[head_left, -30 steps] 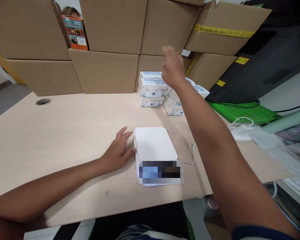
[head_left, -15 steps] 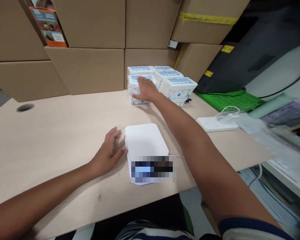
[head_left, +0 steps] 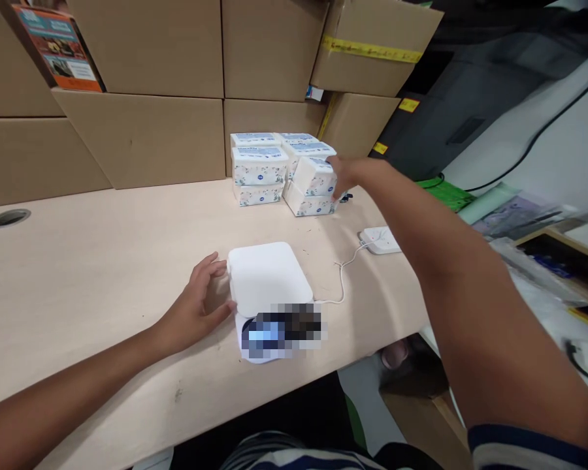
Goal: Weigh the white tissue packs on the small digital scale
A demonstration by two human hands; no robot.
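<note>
In the head view a white flat device like a digital scale (head_left: 269,277) lies on the table, its display end blurred out. My left hand (head_left: 196,297) rests at the device's left edge, fingers curved but apart, thumb and fingertips at its side. Further back, packs of tissues (head_left: 259,166) with a blue and floral print stand stacked in rows. My right hand (head_left: 342,175) reaches across to the front right stack and grips its top tissue pack (head_left: 314,176) by the right end. That pack sits slightly turned on the one beneath; part of my fingers is hidden.
Large cardboard boxes (head_left: 147,140) wall off the back of the table (head_left: 102,261). A white cord (head_left: 343,281) runs from the device towards a white power strip (head_left: 379,240), partly covered by my right arm. A cable hole (head_left: 8,218) is at the left; a dark machine (head_left: 451,124) stands right.
My right hand has moved right from the front left tissue stack to the top pack of the front right stack, which is now turned. My left hand stays by the device; the view has shifted right.
</note>
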